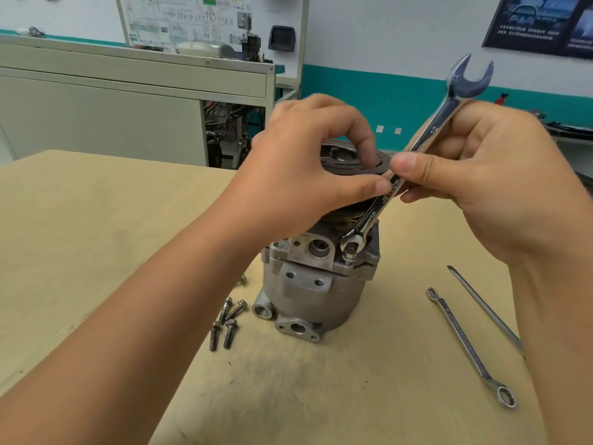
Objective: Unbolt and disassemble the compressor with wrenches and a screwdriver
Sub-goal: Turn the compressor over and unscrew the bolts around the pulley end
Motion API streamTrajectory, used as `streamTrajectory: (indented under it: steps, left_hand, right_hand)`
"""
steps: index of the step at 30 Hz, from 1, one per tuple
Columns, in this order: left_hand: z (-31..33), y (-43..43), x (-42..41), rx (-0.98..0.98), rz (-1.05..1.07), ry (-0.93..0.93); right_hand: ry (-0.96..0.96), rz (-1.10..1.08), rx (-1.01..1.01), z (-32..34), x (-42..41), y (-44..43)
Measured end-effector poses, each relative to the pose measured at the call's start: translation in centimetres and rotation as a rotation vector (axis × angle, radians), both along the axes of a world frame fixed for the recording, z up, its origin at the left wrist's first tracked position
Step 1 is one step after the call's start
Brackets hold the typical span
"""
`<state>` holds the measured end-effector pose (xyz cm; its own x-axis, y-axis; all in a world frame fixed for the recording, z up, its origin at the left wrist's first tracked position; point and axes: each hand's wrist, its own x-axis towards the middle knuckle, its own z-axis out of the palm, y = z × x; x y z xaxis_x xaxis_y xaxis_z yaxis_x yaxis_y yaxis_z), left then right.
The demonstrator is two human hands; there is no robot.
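Bare forearms (144,316), left hand (308,165), right hand (487,187), short fingernails

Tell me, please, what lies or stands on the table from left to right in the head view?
Loose bolts → compressor → ring spanner → screwdriver.

compressor (308,293) ctr on table (80,203) | loose bolts (228,319) just L | ring wrench (465,342), prob. screwdriver (487,309) R
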<state>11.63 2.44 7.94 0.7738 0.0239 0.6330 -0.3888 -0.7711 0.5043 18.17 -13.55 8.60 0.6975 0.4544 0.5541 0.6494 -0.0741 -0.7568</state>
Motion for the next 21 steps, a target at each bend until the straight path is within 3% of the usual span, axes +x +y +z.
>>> streamTrajectory:
  steps: [4,13,21]
  left_hand:
    - [0.7,0.3,-1.2,0.098,0.133,-0.021]
    - [0.7,0.6,-2.9,0.177,0.096,0.431]
    - [-1.2,-0.7,-2.4,0.076,0.14,0.442]
  right_hand:
    - [0.012,0.017,0.018,0.1,-0.1,0.1]
    - [0.022,0.015,-0.022,0.2,-0.3,0.0]
    - [0.047,0.017,-0.126,0.5,-0.1,-0.1]
